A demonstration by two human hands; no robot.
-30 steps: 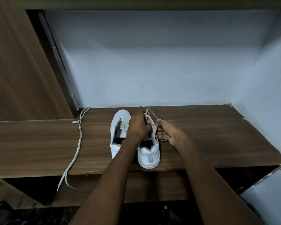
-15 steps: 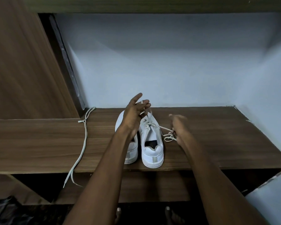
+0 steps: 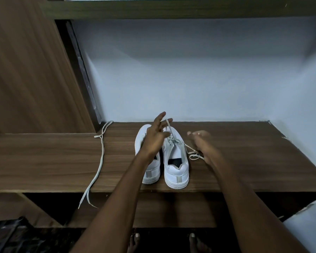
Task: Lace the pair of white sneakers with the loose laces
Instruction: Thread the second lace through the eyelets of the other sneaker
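Observation:
Two white sneakers stand side by side on the wooden shelf [image 3: 254,161], heels toward me. My left forearm partly covers the left sneaker [image 3: 152,171]. The right sneaker [image 3: 176,169] has a white lace [image 3: 174,140] threaded through its front eyelets. My left hand [image 3: 156,136] hovers over the toes and pinches one lace end, which runs straight up between its outstretched fingers. My right hand [image 3: 203,145] is blurred just right of that shoe; the other lace end runs taut to its underside, with a small loop lying beside it. A second, loose lace [image 3: 101,156] lies on the shelf to the left.
The loose lace's ends hang over the shelf's front edge. A wooden side panel [image 3: 29,70] rises on the left, and another shelf board [image 3: 171,10] runs overhead. My bare feet [image 3: 135,239] show on the floor, with a dark object [image 3: 11,234] at the lower left.
Both hands left the shoe's tongue and moved apart, drawing the lace ends out: the left hand up and forward, the right hand out to the right.

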